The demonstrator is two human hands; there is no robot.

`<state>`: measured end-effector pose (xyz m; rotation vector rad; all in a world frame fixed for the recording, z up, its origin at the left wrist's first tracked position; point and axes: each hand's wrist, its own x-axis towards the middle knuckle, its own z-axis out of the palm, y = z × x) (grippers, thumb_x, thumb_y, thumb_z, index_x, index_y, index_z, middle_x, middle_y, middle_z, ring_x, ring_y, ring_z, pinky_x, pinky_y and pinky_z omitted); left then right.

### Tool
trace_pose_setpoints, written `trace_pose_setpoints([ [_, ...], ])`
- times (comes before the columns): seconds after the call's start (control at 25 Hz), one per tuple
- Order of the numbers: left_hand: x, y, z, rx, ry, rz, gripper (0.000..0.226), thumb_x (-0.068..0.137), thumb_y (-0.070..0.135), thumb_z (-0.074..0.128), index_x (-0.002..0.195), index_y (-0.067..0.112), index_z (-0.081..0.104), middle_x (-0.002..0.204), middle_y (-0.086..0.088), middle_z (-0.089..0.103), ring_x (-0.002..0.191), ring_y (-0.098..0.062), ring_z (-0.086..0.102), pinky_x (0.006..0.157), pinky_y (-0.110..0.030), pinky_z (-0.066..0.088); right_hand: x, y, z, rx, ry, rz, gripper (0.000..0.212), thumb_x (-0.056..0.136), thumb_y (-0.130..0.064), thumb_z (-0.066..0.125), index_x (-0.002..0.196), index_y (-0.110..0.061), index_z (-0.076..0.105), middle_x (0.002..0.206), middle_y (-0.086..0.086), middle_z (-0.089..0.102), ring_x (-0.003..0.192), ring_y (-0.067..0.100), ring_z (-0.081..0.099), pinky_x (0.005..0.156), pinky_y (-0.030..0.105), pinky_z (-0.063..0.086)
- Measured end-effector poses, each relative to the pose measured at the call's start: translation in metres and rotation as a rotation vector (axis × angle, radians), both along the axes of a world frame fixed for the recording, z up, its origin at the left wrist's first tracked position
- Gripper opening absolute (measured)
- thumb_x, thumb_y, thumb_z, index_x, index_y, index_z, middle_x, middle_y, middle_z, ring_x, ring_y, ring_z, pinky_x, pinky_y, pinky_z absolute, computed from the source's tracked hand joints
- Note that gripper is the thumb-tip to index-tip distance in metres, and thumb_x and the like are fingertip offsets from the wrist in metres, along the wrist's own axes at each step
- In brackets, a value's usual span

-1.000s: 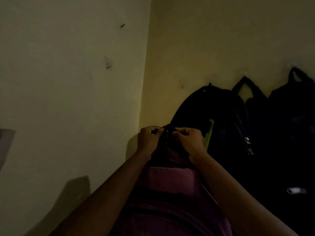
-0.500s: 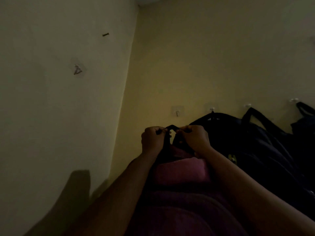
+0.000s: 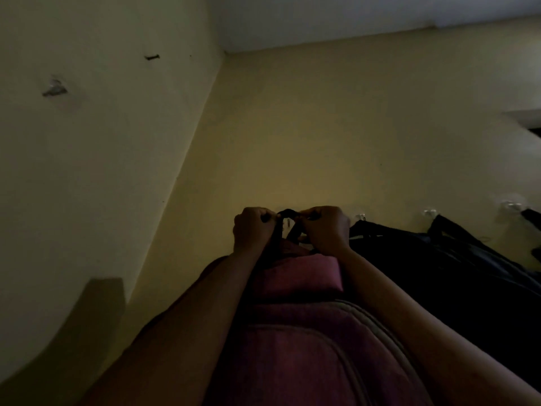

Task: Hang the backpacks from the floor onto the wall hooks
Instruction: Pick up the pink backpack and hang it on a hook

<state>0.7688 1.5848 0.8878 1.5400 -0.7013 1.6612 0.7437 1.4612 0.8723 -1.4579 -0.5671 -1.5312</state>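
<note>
Maroon backpack (image 3: 292, 332): held up against the back wall (image 3: 322, 127), low centre of the view, between the two forearms. Long axis runs bottom-to-top of frame, top end uppermost. Padded face toward the camera.

Carry loop (image 3: 288, 213): black, at the pack's top end, arched upward and stretched between the hands. A small metal hook (image 3: 289, 222) shows through the loop's opening. Cannot tell whether the loop bears on it.

Left hand (image 3: 253, 230): fingers curled, pinching the loop's left end. Right hand (image 3: 325, 230): fingers curled, pinching the loop's right end. Knuckles of both up, hands nearly touching.

Just right of the maroon pack: dark backpack (image 3: 424, 259) hanging on the same wall, its top at the second hook (image 3: 360, 216). Two further hooks (image 3: 429, 213) in the row to the right, a black strap (image 3: 531, 215) at the far edge.

Side wall (image 3: 87, 171) at left carries a dark nail (image 3: 151, 57). Lighting dim.
</note>
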Motion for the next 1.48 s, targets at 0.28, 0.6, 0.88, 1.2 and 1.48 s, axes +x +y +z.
trace_pose_setpoints([
  [0.28,0.010,0.004,0.020,-0.052,-0.033,-0.038,0.021,0.078,0.017,0.070,0.090,0.000,0.072,0.097,-0.018,0.073,0.093,-0.029,0.068,0.084,-0.037,0.056,0.004,0.004,0.026,-0.001,0.083,-0.157,0.019,0.082,-0.019,0.067,0.098,-0.011,0.074,0.106,0.014,0.072,0.093,0.027,0.067,0.064,0.022,0.042],
  [0.6,0.010,0.008,0.004,0.129,0.032,0.086,0.023,0.075,0.016,0.074,0.085,-0.004,0.072,0.093,-0.021,0.073,0.090,-0.030,0.068,0.075,-0.029,0.050,0.006,0.006,0.009,-0.037,0.198,-0.296,0.026,0.080,-0.023,0.066,0.085,0.001,0.073,0.077,0.020,0.062,0.073,0.028,0.060,0.049,0.021,0.036],
  [0.88,-0.014,0.008,-0.030,0.106,0.177,-0.004,0.027,0.085,0.015,0.063,0.108,0.003,0.068,0.116,-0.015,0.069,0.108,-0.025,0.063,0.084,-0.020,0.042,-0.017,0.003,-0.019,-0.103,0.204,-0.187,0.023,0.085,-0.018,0.064,0.100,-0.003,0.073,0.104,0.016,0.073,0.097,0.027,0.068,0.072,0.026,0.052],
  [1.2,-0.080,0.016,-0.080,-0.084,0.464,-0.327,0.042,0.092,0.038,0.048,0.124,0.013,0.057,0.127,-0.013,0.060,0.115,-0.029,0.056,0.097,-0.034,0.047,-0.072,-0.004,-0.074,-0.094,0.366,0.107,0.037,0.090,-0.041,0.053,0.115,-0.017,0.066,0.111,0.003,0.069,0.103,0.018,0.064,0.096,0.036,0.051],
  [1.48,-0.153,-0.009,-0.148,-0.063,0.500,-0.514,0.043,0.096,0.027,0.040,0.134,0.008,0.046,0.142,-0.011,0.047,0.129,-0.025,0.045,0.100,-0.025,0.034,-0.154,-0.001,-0.133,-0.014,0.434,0.369,0.038,0.083,-0.052,0.054,0.103,-0.023,0.069,0.099,-0.005,0.069,0.100,0.019,0.065,0.092,0.037,0.052],
])
